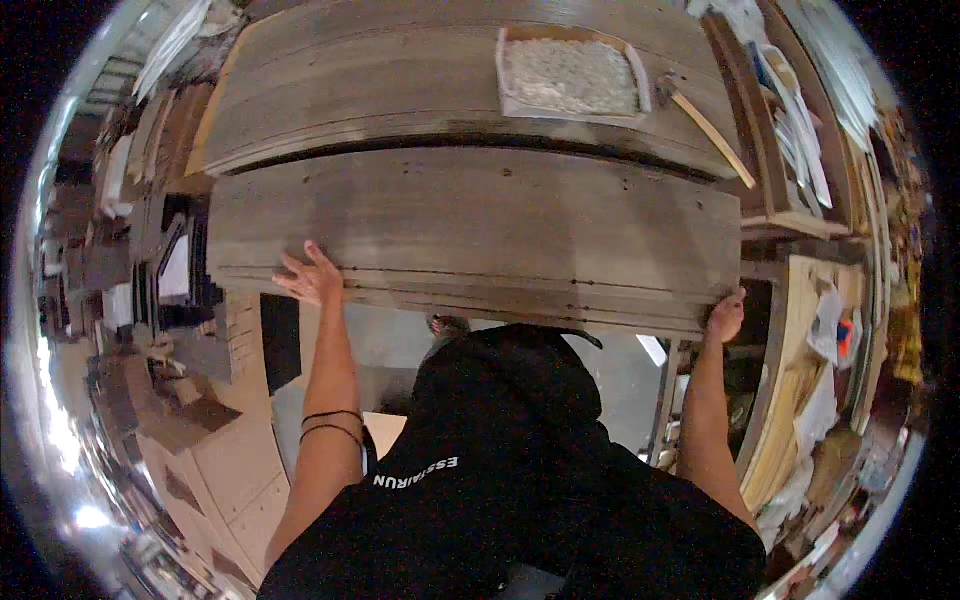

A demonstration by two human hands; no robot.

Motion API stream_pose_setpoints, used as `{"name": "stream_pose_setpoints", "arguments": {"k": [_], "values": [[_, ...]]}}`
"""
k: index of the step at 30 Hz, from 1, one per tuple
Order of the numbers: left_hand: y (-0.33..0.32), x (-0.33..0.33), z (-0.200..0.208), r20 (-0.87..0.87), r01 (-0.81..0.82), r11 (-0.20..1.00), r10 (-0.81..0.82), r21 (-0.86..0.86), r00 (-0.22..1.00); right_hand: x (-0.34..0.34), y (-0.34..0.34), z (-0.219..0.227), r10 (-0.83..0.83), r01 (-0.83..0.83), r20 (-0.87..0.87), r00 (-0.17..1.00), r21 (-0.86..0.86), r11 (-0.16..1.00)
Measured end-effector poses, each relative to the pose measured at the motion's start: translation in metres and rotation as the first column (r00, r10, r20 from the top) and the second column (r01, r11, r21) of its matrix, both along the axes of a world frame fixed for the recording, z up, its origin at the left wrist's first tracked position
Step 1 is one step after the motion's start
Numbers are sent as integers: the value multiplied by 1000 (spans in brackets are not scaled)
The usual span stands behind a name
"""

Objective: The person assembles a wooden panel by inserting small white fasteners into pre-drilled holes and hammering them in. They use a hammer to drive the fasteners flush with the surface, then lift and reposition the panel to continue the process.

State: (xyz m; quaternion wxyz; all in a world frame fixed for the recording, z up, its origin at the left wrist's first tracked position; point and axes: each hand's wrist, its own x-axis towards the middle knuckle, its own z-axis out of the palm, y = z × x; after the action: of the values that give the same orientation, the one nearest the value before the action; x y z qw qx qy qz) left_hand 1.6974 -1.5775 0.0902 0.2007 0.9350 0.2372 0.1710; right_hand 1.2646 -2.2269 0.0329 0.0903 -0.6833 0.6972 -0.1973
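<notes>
A wide grey-brown wooden board (480,220) lies across the space in front of me, with small drilled holes and long thin grooves near its front edge. My left hand (315,277) rests on the board's near left part, fingers spread out on its surface. At the near right corner my right hand (727,316) is closed around the board's edge; its fingertips are partly hidden. Beyond a dark gap lies a second board of the same colour (350,80).
On the far board stand an open white box (570,78) full of small pale pieces and a hammer (712,135) with a light wooden handle. Cardboard boxes (215,440) stand at my left. To the right are wooden bins (800,215) with plastic bags (830,325).
</notes>
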Motion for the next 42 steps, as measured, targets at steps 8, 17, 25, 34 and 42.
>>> {"name": "stream_pose_setpoints", "arguments": {"k": [8,17,25,34,42], "values": [[-6,7,-5,-139,81,996,-73,46,988,-1,13,28,-57,63,-218,974,21,998],[71,-3,-20,11,257,916,-267,-308,964,-14,3,21,130,-176,210,969,218,960],[66,-4,-14,-386,47,988,-102,-150,917,-5,6,26,164,-152,-230,959,68,986],[66,-2,-33,84,231,938,-217,-259,973,30,-37,37,381,-579,-478,791,-388,717],[108,-234,-208,-529,-261,907,50,-331,847,386,130,167,900,-929,384,207,-212,304]]}}
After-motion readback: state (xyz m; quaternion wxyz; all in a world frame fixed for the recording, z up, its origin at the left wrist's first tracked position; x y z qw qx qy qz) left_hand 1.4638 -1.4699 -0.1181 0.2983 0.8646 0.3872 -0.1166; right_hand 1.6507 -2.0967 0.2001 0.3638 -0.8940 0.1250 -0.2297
